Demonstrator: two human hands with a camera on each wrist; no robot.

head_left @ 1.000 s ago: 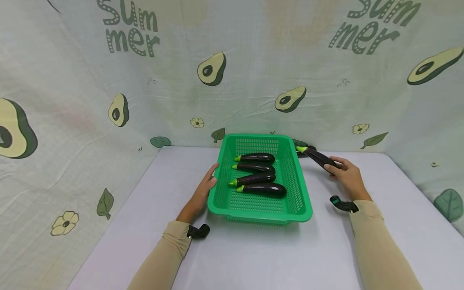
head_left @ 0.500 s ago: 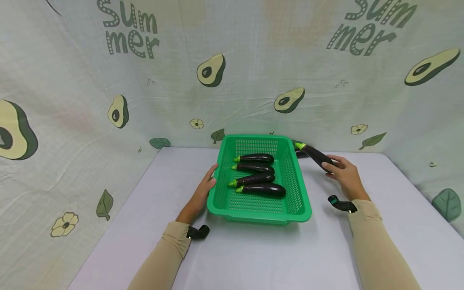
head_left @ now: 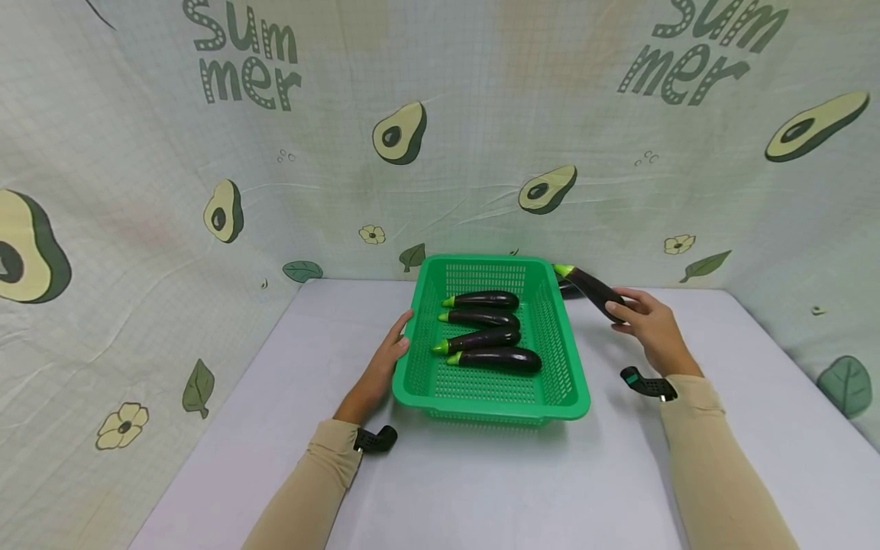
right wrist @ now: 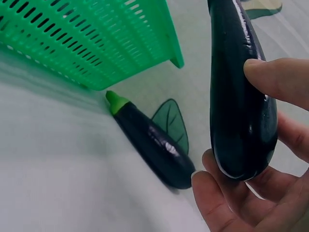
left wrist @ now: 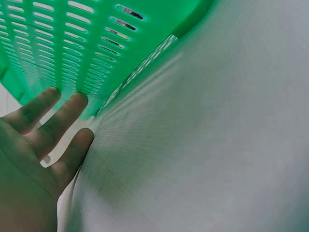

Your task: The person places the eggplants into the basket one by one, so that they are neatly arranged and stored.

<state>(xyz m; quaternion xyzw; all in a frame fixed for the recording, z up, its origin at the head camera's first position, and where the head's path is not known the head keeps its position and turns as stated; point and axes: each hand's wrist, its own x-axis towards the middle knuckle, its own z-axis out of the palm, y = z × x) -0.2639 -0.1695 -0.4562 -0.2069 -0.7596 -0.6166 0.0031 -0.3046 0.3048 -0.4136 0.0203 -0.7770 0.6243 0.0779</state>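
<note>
A glossy dark purple eggplant point(head_left: 593, 290) with a green cap is pinched near its blunt end by my right hand point(head_left: 651, 328). It slants up over the table, its cap close to the basket's far right corner. In the right wrist view the thumb presses one side of the held eggplant point(right wrist: 241, 96), with fingers below. My left hand point(head_left: 374, 374) rests against the left side of the green plastic basket point(head_left: 491, 411). In the left wrist view its straight fingers point(left wrist: 67, 113) touch the slotted outer wall. Inside the basket several eggplants point(head_left: 484, 338) lie side by side, caps to the left.
Another eggplant point(right wrist: 154, 145) lies on the white tabletop point(head_left: 474, 489) beside the basket's far right corner, partly hidden in the head view. A cloth point(head_left: 467, 137) printed with avocados hangs behind and at the sides.
My right hand has lifted the eggplant slightly and moved it left, toward the basket, its cap rising. The left hand stays at the basket's side.
</note>
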